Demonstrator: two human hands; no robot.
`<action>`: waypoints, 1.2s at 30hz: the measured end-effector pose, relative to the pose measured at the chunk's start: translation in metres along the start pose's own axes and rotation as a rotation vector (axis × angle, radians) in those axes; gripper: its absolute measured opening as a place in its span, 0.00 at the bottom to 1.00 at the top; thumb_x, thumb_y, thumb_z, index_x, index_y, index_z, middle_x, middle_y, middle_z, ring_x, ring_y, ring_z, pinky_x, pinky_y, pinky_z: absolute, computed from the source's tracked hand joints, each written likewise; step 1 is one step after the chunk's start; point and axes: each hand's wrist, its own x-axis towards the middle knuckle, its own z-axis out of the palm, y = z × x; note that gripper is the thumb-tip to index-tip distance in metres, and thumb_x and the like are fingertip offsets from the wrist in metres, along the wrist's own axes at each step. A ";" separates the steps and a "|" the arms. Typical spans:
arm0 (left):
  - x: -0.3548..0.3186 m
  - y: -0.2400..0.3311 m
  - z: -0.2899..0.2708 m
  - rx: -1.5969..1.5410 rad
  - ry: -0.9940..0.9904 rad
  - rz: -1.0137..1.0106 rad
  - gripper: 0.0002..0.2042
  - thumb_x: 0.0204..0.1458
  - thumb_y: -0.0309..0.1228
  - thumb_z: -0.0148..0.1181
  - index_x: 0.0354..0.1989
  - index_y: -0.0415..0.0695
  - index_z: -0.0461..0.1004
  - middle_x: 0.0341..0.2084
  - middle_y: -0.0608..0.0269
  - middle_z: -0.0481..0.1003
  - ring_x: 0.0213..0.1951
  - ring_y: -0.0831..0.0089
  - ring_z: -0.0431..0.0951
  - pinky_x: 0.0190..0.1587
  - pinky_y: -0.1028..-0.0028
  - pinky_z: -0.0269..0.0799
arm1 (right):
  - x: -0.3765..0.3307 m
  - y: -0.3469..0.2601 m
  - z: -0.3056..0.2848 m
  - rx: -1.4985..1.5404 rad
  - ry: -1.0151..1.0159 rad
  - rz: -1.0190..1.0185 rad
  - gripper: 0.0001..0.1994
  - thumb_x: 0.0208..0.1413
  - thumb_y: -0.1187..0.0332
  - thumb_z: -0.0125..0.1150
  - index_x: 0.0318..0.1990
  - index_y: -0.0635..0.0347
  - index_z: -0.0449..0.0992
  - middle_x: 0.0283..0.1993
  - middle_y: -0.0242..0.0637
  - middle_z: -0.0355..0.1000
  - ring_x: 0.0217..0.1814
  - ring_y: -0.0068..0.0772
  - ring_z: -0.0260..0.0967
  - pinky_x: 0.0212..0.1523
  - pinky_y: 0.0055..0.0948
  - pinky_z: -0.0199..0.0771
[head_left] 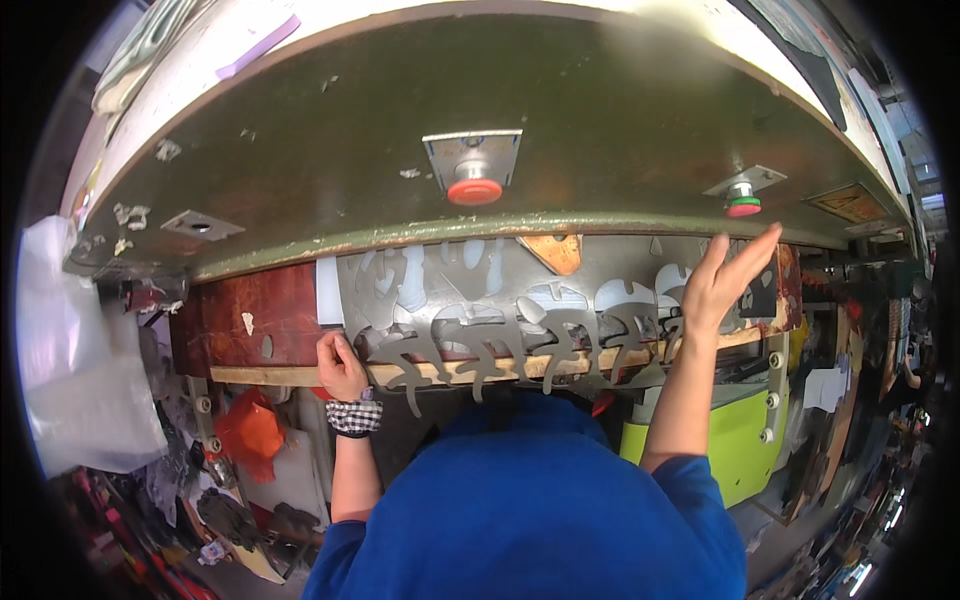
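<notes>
A thin metal sheet [520,300] with cut-out shapes lies on the tabletop [250,320] under a green machine head [400,130], its far part hidden there. The left hand [340,365] pinches its near-left edge. The right hand [725,280], fingers spread, rests flat on its right end.

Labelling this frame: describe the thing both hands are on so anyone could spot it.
Under the big green machine head with its red button lies a thin grey metal sheet. The left hand and right hand touch its two ends. Unlike the wood beneath, it is full of cut-out shapes.
</notes>
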 end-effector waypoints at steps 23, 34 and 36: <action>0.054 -0.053 0.023 0.056 -0.214 0.108 0.16 0.62 0.35 0.49 0.22 0.38 0.67 0.14 0.59 0.65 0.20 0.74 0.64 0.24 0.68 0.63 | -0.082 0.124 0.010 0.154 -0.183 0.714 0.21 0.57 0.53 0.56 0.23 0.63 0.75 0.21 0.46 0.71 0.24 0.41 0.70 0.32 0.36 0.71; -0.011 -0.076 -0.018 -0.071 -0.242 -0.117 0.16 0.62 0.38 0.48 0.28 0.37 0.68 0.18 0.64 0.67 0.21 0.75 0.62 0.25 0.72 0.63 | -0.125 0.064 -0.069 0.083 0.115 0.389 0.16 0.44 0.70 0.65 0.44 0.60 0.75 0.38 0.43 0.72 0.48 0.49 0.65 0.49 0.43 0.67; -0.022 -0.061 -0.041 -0.093 -0.253 -0.190 0.15 0.62 0.37 0.48 0.29 0.37 0.68 0.19 0.64 0.68 0.22 0.74 0.63 0.26 0.71 0.64 | -0.126 0.020 -0.045 0.349 -0.136 0.231 0.28 0.44 0.60 0.67 0.53 0.61 0.69 0.48 0.50 0.68 0.57 0.54 0.59 0.57 0.46 0.63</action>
